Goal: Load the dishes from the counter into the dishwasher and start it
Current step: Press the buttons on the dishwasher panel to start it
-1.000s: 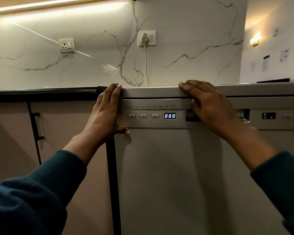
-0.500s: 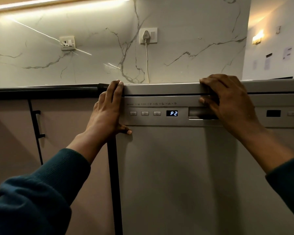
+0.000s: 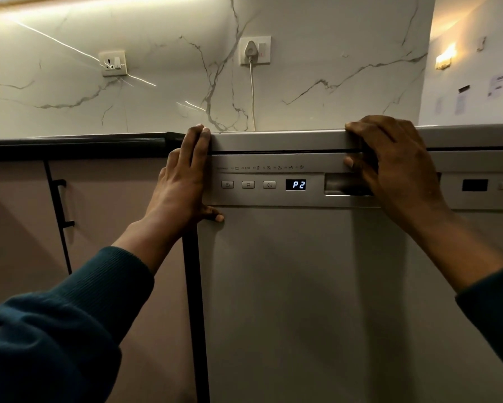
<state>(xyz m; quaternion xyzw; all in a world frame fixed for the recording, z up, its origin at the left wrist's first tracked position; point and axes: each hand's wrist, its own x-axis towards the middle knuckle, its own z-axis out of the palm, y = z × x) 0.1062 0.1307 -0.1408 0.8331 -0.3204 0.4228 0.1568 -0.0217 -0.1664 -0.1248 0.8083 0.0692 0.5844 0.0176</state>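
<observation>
The big grey metal dishwasher (image 3: 317,286) stands shut under the tabletop. The left hand (image 3: 183,184) lies flat on its corner. The right hand (image 3: 389,161) curls over its top edge. Its little screen (image 3: 295,185) says P2; pulling the door now might stop the wash.

Single head-worn view, low and close, straight-on toward the dishwasher (image 3: 302,286) front under the counter edge (image 3: 84,141).
</observation>
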